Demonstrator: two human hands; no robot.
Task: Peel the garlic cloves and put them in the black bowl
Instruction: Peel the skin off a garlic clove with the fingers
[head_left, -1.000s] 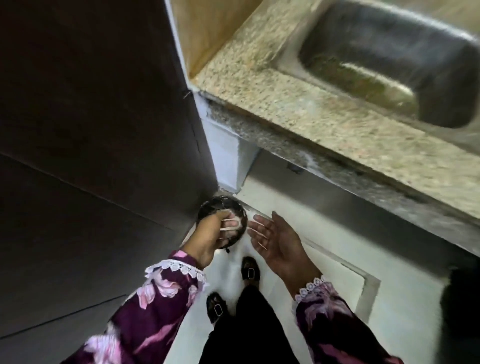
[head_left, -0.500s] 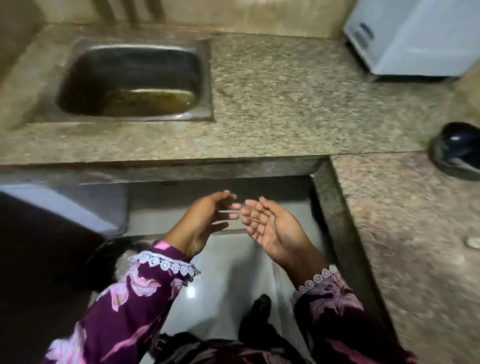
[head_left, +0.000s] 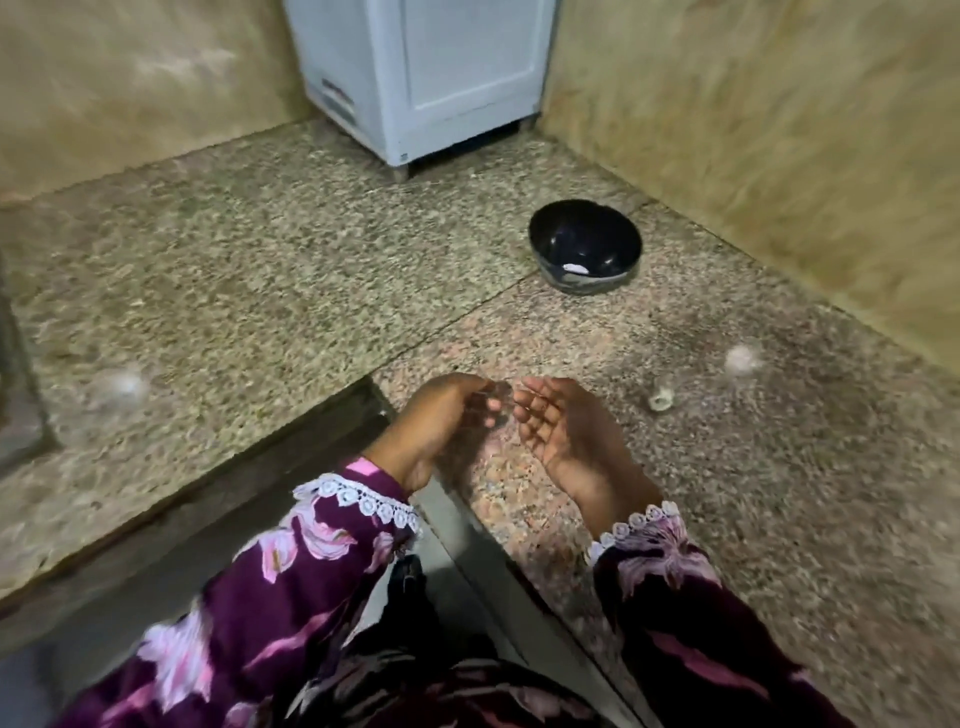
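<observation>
The left hand (head_left: 441, 421) has its fingers loosely curled and the right hand (head_left: 558, 431) is cupped palm up, fingers relaxed; both hover just apart at the near table (head_left: 260, 270) edge and seem to hold nothing, though blur hides the fingertips. 1 second ago they hung over a dark bin on the floor, so the skins look discarded. The black bowl (head_left: 584, 247) sits far right with 1 pale piece inside, and 2 small pale bits (head_left: 662, 399), perhaps garlic, lie right of the hands.

left hand (head_left: 441, 421) fingertips motion-blurred, pale lump (head_left: 743, 359) on counter (head_left: 260, 270) indistinct
</observation>
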